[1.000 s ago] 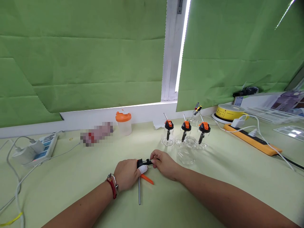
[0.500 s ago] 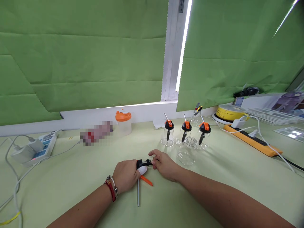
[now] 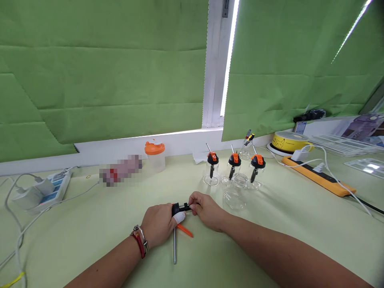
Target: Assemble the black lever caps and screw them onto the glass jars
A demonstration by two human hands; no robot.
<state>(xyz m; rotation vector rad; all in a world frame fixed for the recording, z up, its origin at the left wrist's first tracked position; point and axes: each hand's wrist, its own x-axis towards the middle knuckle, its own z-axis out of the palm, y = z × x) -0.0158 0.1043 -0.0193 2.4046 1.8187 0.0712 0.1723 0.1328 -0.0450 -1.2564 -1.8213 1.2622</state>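
Observation:
My left hand [image 3: 160,225], its thumb wrapped in white, is closed around a black lid assembly [image 3: 175,209] just above the table. A metal rod [image 3: 174,248] and an orange strip [image 3: 185,231] stick out below that hand. My right hand [image 3: 205,209] pinches the right end of the black part with its fingertips; the contact point is small and partly hidden. Right of the hands lies an uncovered glass jar [image 3: 235,196]. Behind it are three glass jars with black and orange lids [image 3: 213,158], each with a metal rod.
An orange-lidded cup [image 3: 155,156] stands by the wall. At the left lie a white power strip [image 3: 55,190] and cables. Farther right are an orange power strip [image 3: 321,177], a yellow round container [image 3: 289,143] and a glass holding screwdrivers [image 3: 248,140].
The raised fingers of my right hand have drawn in closer to the black part. My left hand keeps its hold. The view has shifted slightly.

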